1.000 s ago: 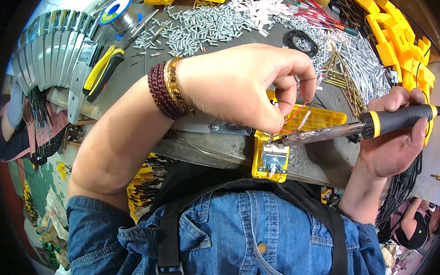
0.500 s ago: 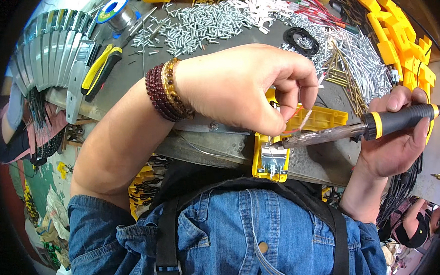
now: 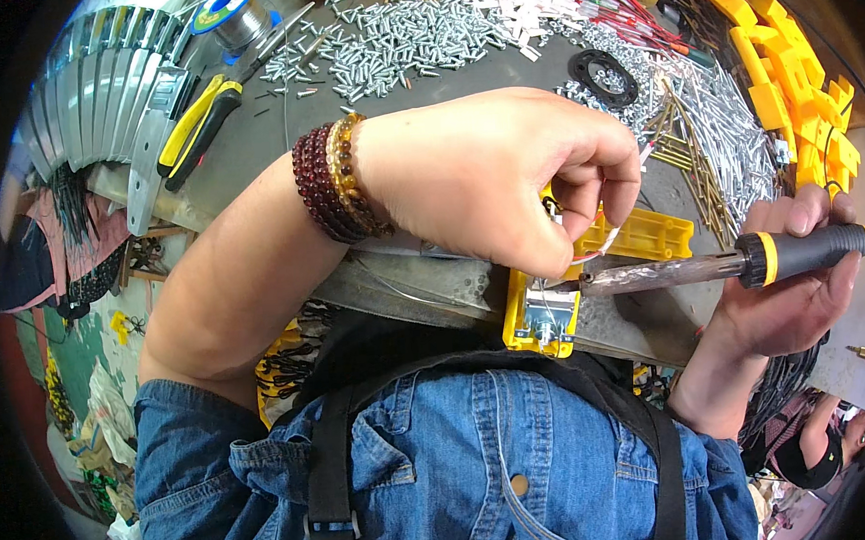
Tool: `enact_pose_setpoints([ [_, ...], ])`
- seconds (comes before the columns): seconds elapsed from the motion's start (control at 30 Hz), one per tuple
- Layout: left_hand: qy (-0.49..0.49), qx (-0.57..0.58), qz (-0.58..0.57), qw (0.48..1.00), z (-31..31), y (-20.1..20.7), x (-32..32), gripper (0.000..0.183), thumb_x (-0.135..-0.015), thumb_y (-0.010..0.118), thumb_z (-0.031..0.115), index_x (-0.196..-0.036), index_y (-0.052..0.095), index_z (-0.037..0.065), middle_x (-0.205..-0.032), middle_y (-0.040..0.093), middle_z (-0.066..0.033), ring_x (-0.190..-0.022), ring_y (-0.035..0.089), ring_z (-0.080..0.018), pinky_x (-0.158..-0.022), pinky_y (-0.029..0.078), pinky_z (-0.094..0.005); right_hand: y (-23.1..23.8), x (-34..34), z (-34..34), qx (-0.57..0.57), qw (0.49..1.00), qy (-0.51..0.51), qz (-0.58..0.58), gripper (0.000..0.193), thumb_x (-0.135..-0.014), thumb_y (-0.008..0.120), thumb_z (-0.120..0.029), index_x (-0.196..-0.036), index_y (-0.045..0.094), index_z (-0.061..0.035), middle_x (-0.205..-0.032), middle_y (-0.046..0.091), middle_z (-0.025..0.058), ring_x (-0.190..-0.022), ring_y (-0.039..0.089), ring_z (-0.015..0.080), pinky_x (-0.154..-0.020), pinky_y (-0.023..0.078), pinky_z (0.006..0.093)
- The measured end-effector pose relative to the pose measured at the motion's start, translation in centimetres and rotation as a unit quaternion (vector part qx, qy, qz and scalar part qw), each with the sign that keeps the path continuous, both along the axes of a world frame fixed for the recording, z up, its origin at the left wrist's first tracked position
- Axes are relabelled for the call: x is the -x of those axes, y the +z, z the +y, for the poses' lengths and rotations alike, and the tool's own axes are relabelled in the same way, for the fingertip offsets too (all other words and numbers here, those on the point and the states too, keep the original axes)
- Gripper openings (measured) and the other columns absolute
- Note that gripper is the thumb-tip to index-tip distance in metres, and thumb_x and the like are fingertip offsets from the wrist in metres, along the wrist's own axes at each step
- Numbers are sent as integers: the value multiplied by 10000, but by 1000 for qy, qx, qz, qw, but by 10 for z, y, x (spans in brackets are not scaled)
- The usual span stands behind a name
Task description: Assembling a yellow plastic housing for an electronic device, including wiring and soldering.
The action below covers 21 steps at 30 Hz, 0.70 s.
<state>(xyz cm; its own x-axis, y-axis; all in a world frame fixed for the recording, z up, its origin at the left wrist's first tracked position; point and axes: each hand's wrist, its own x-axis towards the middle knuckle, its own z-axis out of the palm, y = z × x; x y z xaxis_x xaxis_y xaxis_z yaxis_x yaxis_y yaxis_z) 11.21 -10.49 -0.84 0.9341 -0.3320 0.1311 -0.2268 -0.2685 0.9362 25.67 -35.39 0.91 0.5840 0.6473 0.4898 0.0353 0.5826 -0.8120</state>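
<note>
In the middle, my left hand is closed in a pinch over a yellow plastic housing, with a bead bracelet round the wrist. A thin red-and-white wire comes out by its fingertips; their exact grip is hidden. At the right, my right hand is wrapped round the black-and-yellow handle of a soldering iron. The iron lies almost level, its tip at the metal parts inside the housing, just below my left thumb. A second yellow plastic piece lies behind the iron's shaft.
Loose screws, white sleeves, a black ring and metal rods cover the back of the table. Pliers, a solder spool and grey metal blades are at left. Yellow housings line the right edge.
Both hands, the soldering iron and the yellow housing have shifted slightly to the right in view. The pinch and the grip on the iron stay the same.
</note>
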Motion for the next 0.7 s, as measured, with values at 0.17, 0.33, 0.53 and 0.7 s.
enact_pose_setpoints([
  [0.17, -7, 23, 6, 1000, 1, -4, 1, 276, -701, 623, 33, -974, 583, 28, -732, 622, -5, -683, 611, -96, -740, 480, -267, -4, 3, 7, 11, 1000, -21, -3, 406, -996, 518, -458, -1237, 567, -135, -947, 541, 113, -652, 471, 165, -544, 416, 286],
  [0.33, -2, -9, 0, 1000, 2, -3, 4, 289, -690, 632, 42, -977, 609, 29, -726, 624, -8, -661, 593, -99, -701, 470, -266, -7, 6, 10, 5, 999, -43, -4, 388, -1002, 515, -441, -1243, 564, -141, -941, 544, 111, -650, 476, 161, -540, 413, 285],
  [0.53, 15, 33, -2, 999, -1, -6, 2, 262, -672, 691, 72, -921, 629, 17, -700, 624, -36, -635, 587, -126, -598, 478, -288, -4, 6, 5, 1, 1000, -21, -6, 415, -997, 522, -448, -1269, 552, -136, -958, 543, 105, -652, 481, 160, -541, 418, 285],
  [0.7, 27, 21, -4, 999, 0, -8, 6, 262, -674, 689, 70, -923, 630, 14, -700, 626, -37, -637, 587, -121, -597, 477, -283, -11, 10, 9, -10, 996, -88, 12, 443, -993, 525, -452, -1298, 538, -131, -980, 538, 105, -642, 472, 158, -540, 415, 279],
])
